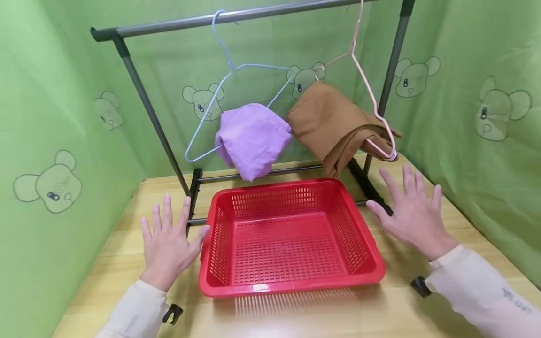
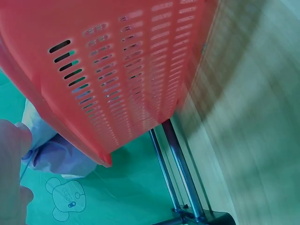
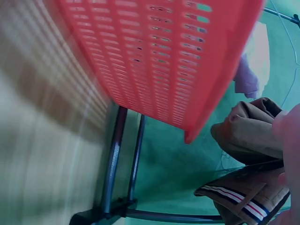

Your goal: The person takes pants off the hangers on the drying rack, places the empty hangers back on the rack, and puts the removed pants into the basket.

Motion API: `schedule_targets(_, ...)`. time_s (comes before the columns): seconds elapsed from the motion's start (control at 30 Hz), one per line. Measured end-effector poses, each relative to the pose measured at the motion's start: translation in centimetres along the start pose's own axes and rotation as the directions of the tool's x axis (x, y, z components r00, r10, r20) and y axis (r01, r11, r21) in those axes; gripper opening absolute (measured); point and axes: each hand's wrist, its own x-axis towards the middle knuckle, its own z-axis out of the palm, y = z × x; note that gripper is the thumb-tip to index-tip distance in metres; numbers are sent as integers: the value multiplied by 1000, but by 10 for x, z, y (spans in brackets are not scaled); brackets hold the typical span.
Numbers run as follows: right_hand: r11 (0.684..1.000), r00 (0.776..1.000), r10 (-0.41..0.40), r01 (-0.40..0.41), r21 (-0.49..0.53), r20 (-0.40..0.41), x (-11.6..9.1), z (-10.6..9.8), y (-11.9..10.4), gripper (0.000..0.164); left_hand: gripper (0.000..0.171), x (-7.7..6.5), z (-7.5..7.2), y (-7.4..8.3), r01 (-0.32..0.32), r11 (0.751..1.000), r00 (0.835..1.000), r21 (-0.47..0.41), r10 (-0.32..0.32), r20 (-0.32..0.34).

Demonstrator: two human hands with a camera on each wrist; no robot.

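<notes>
A red plastic basket (image 1: pixel 291 285) with slotted walls stands on the wooden table between my hands, nothing inside it. My left hand (image 1: pixel 169 251) is spread, palm down, beside the basket's left rim; whether its thumb touches the rim I cannot tell. To the right of the basket, my right hand (image 1: pixel 416 218) is held with its fingers spread, apart from the rim. Purple cloth (image 1: pixel 255 138) hangs folded over a blue hanger (image 1: pixel 230 65). Brown trousers (image 1: pixel 334 122) hang folded over a pink hanger (image 1: pixel 367 80); a striped waistband lining (image 3: pixel 239 201) shows in the right wrist view.
A grey metal rack (image 1: pixel 169 29) carries both hangers on its top bar, and its base bars run behind and under the basket. Green curtain walls (image 1: pixel 42 117) with mouse faces enclose the wooden table (image 1: pixel 114 281) on the left, back and right.
</notes>
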Motion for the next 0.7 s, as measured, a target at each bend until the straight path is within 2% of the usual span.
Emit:
schedule_targets(0.5,997,995,-49,54,58,-91,10,-29,1,77,81,4,-3,5,-5,996,1000,-84,6,14)
schedule_targets(0.7,992,988,-67,81,98,-139,18,-41,-1,75,81,1,-5,7,16,982,999,-187,-6,52)
